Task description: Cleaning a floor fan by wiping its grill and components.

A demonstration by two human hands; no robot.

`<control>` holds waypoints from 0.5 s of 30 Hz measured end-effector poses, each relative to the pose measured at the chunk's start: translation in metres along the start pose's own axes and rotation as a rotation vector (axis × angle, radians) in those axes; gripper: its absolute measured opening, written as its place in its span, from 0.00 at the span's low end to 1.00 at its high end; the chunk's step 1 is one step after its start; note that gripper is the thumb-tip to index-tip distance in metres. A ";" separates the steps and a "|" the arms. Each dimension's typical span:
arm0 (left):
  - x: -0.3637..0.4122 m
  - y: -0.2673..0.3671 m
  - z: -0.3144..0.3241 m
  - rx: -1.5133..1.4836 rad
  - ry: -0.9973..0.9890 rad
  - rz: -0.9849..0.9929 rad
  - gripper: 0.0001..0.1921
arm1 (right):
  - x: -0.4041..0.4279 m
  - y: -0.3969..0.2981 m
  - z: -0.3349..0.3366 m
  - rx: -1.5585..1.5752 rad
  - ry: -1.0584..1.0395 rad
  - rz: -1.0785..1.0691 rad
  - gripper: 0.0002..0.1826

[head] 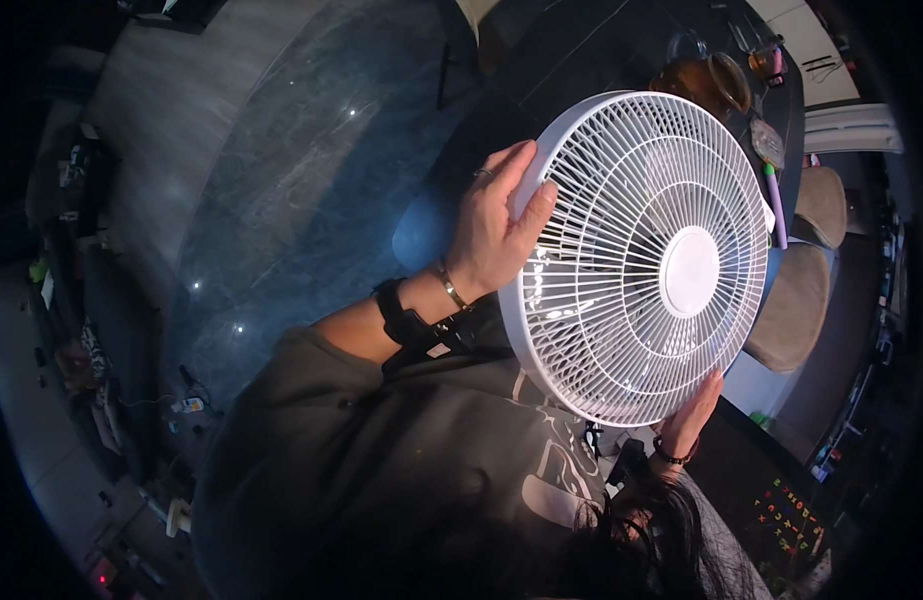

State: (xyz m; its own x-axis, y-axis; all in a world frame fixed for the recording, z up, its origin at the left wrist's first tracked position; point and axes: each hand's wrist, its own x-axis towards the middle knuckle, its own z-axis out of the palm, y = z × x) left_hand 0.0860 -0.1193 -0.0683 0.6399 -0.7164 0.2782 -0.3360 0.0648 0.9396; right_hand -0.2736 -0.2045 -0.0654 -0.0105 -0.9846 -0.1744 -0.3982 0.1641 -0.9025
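In front of my chest I hold up a round white electric fan head (634,172), with its ribbed grille and plain round centre cap (689,272) tilted towards the camera. My left hand (499,217) grips the rim at the left, thumb over the front of the grille and fingers along the outer band. At the lower right edge, my right hand (692,416) supports the rim with its fingers against it; part of that hand is hidden behind the grille. Any base or stand is out of sight.
Beyond the fan, a dark table (574,52) bears a glass pot of amber liquid (694,82) and a purple stick with a green end (776,210). Beige seats (790,307) stand to the right. Coloured letters (788,517) lie on a black surface, lower right. A dark sofa (120,330) is at left.
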 end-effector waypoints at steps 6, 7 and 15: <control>-0.005 -0.003 0.018 -0.067 -0.001 -0.025 0.24 | 0.005 0.005 -0.011 -0.005 -0.014 -0.060 0.31; -0.005 -0.003 0.021 -0.090 -0.004 -0.013 0.24 | 0.004 0.003 -0.012 0.049 -0.025 -0.034 0.31; -0.001 -0.001 0.023 -0.063 -0.006 -0.063 0.23 | 0.007 -0.004 -0.012 -0.085 0.018 -0.032 0.29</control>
State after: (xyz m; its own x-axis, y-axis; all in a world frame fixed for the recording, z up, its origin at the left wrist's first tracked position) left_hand 0.0697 -0.1341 -0.0741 0.6538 -0.7248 0.2172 -0.2513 0.0628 0.9659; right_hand -0.2828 -0.2133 -0.0582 -0.0129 -0.9904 -0.1380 -0.4750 0.1275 -0.8707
